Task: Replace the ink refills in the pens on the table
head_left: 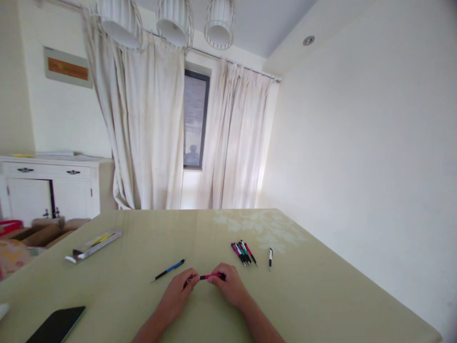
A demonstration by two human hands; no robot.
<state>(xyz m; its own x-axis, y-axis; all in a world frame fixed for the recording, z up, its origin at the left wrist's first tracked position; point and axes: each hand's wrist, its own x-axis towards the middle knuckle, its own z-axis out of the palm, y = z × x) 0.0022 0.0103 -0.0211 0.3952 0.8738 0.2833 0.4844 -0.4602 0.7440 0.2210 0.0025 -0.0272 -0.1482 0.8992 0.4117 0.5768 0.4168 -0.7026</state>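
Observation:
A pink and black pen (208,276) is held level just above the green table (321,295), between both of my hands. My left hand (177,295) pinches its left end. My right hand (228,285) grips its right end with fingers closed. A blue and black pen (168,270) lies on the table to the left of my hands. A bunch of several coloured pens (243,253) lies beyond my right hand, and a white and black pen (270,258) lies alone to their right.
A long flat pen box (93,245) lies at the table's left. A dark phone (57,325) rests at the near left corner. A white sideboard (50,186) and curtains (150,133) stand behind the table, and a white wall runs along the right.

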